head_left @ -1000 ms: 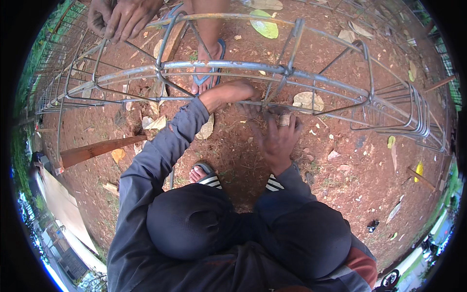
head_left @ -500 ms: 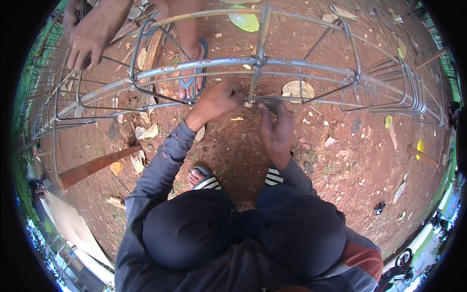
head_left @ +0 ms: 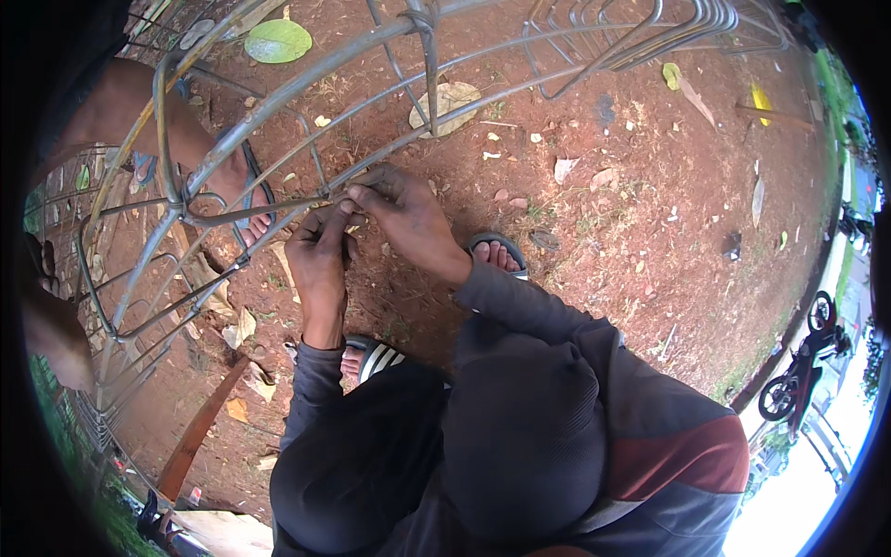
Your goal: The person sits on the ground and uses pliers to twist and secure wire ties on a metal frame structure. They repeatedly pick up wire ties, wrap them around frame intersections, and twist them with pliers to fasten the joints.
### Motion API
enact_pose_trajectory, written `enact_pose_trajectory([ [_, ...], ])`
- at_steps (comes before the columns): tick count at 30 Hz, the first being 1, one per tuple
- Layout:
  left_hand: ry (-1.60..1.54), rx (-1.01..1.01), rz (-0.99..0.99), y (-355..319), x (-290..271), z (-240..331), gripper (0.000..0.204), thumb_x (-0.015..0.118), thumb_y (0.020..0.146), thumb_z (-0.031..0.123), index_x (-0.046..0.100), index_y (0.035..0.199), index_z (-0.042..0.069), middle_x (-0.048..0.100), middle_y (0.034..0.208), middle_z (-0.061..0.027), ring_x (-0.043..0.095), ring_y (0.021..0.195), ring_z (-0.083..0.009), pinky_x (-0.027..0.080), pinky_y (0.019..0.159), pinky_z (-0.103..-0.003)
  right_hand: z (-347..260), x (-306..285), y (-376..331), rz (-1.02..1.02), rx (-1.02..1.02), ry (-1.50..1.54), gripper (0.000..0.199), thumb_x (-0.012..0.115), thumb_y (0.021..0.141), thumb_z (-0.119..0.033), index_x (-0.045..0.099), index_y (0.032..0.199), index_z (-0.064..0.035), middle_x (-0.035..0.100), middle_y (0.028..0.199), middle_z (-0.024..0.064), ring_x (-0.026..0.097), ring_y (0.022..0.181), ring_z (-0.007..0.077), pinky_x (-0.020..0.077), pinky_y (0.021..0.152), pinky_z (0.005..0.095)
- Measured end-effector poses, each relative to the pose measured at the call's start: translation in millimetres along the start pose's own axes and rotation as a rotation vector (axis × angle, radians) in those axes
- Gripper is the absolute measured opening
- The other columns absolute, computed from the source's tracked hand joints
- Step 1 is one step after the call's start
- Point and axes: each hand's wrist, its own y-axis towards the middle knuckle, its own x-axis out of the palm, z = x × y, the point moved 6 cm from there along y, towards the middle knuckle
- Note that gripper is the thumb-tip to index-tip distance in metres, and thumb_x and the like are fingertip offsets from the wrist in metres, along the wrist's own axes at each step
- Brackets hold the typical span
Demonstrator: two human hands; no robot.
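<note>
A cage of steel reinforcing bars (head_left: 278, 97) crosses in front of me, with bent wire-rod stirrups (head_left: 161, 139) around its long bars. Both my hands meet at the lower near bar (head_left: 445, 119), where a stirrup's corner reaches it. My left hand (head_left: 320, 265) is below the bar, thumb and fingers pinched together. Coming from the right, my right hand (head_left: 408, 223) has its thumb and forefinger pressed together beside the left fingertips. Whatever is between the fingers is too small to make out. Another stirrup (head_left: 431, 79) is tied higher on the cage.
Another person's leg and sandalled foot (head_left: 243, 190) stand behind the cage at left; a blurred arm (head_left: 56, 334) is at the left edge. A wooden stake (head_left: 200, 432) slants at lower left. Dry leaves (head_left: 445, 104) lie on reddish soil. A motorcycle (head_left: 798, 367) stands far right.
My view has turned, so the cage now slants up to the right. Both hands have moved left along the bar, from the middle stirrup to the stirrup corner left of it.
</note>
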Motion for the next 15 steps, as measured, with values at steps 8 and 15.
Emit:
enact_pose_trajectory([
  [8, -0.212, -0.074, -0.048, 6, -13, -5, 0.021, 0.070, 0.099, 0.017, 0.073, 0.105, -0.003, 0.076, 0.086, -0.0109, 0.055, 0.052, -0.0081, 0.037, 0.048, -0.022, 6, 8, 5, -0.007, -0.048, -0.159, 0.021, 0.069, 0.096, -0.015, 0.070, 0.112, -0.0003, 0.075, 0.100, 0.0119, 0.071, 0.091, 0.0155, 0.0542, 0.079, 0.0338],
  [15, -0.442, -0.187, -0.048, 5, -18, -15, 0.016, 0.068, 0.097, 0.012, 0.071, 0.104, -0.002, 0.074, 0.088, -0.0118, 0.055, 0.053, -0.0088, 0.040, 0.050, -0.023, 9, 11, 11, -0.006, 0.024, 0.057, 0.022, 0.065, 0.102, -0.016, 0.071, 0.112, 0.0025, 0.074, 0.099, 0.0078, 0.067, 0.086, 0.0142, 0.0520, 0.081, 0.0326],
])
